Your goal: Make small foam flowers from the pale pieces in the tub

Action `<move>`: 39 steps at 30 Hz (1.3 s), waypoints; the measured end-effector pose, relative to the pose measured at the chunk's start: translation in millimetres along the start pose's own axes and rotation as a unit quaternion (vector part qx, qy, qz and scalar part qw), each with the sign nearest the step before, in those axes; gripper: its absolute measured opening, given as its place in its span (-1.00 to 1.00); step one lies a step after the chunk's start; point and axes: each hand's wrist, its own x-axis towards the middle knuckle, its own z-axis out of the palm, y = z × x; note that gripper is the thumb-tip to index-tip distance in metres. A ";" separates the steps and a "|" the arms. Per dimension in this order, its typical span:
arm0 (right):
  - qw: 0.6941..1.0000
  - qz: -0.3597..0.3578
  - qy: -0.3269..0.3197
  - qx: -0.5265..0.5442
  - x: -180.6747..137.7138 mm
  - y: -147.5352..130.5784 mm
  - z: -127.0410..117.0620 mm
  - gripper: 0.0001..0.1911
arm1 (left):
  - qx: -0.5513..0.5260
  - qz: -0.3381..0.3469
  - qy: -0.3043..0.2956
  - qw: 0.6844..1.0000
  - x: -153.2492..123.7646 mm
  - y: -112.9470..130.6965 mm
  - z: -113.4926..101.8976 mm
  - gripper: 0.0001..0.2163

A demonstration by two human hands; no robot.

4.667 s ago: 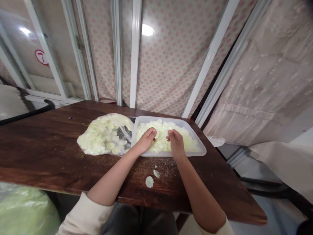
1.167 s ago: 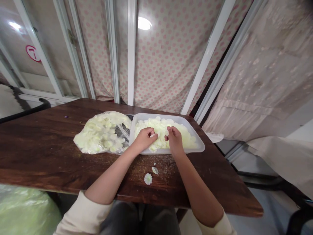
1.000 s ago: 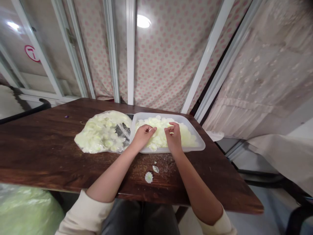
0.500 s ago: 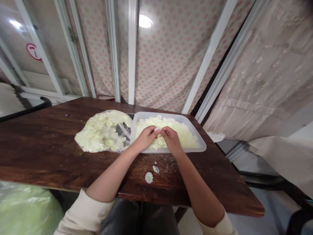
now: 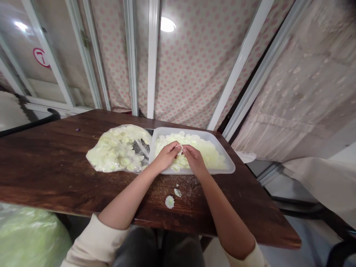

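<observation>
Over the near side of a white plastic tray [image 5: 228, 165], my left hand [image 5: 168, 155] and my right hand [image 5: 194, 157] meet fingertip to fingertip. Between them they pinch a small pale flower-shaped piece [image 5: 180, 149], partly hidden by the fingers. Many pale yellow-green flower-shaped pieces [image 5: 213, 152] fill the tray in a heap. To its left lies a clear plastic bag [image 5: 114, 150] of similar pieces, touching or nearly touching the tray. One loose scalloped piece [image 5: 169, 202] and a smaller leaf-like scrap [image 5: 177, 192] rest on the table in front of the tray.
The dark wooden table [image 5: 63, 159] carries fine crumbs before the tray. A large bag of greenish material [image 5: 30, 237] stands below its left front edge. Behind are glazed frames with a dotted curtain [image 5: 191, 74]. Pale cloth [image 5: 328, 178] hangs at right.
The view has shifted slightly. My hands stay over the tray; my fingertips have parted a little, showing more of the pale piece between them.
</observation>
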 end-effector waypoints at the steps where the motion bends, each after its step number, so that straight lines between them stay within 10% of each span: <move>1: 1.000 0.004 -0.005 0.000 -0.3 -1.3 -0.1 -0.77 | 0.001 0.000 0.001 1.000 0.1 -0.3 -0.3 -0.74; 18: 0.994 0.045 0.090 -0.031 -1.6 0.2 -1.2 -0.72 | 0.034 -0.002 -0.015 0.999 -1.6 2.3 1.4 -0.75; 28: 0.999 0.028 -0.004 0.041 2.0 4.1 -3.3 -0.73 | 0.050 -0.005 0.000 0.999 -1.1 5.1 0.7 -0.67; 39: 0.991 0.045 0.033 0.123 4.5 11.3 -3.9 -0.73 | 0.044 -0.011 0.005 0.999 -0.2 4.0 1.3 -0.68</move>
